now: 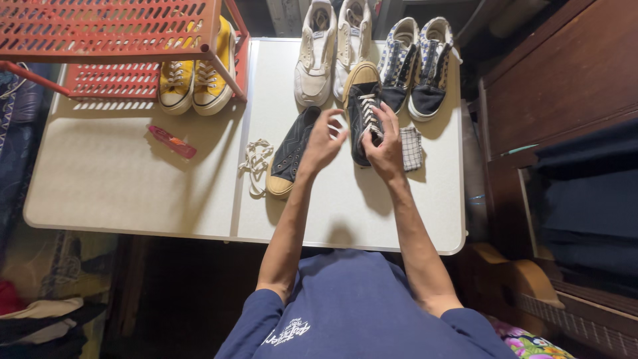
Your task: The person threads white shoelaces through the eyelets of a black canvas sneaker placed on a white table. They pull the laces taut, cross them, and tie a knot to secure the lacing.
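Right hand clamped the laced black sneaker, long axis pointing away, on the bench; left hand, fingers apart, hovered just beside its white lace.

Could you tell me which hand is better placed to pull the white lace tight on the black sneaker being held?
Probably the left hand. It is open and free beside the black sneaker, fingers spread near the white lace. The right hand is already gripping the sneaker from below, so it steadies it.
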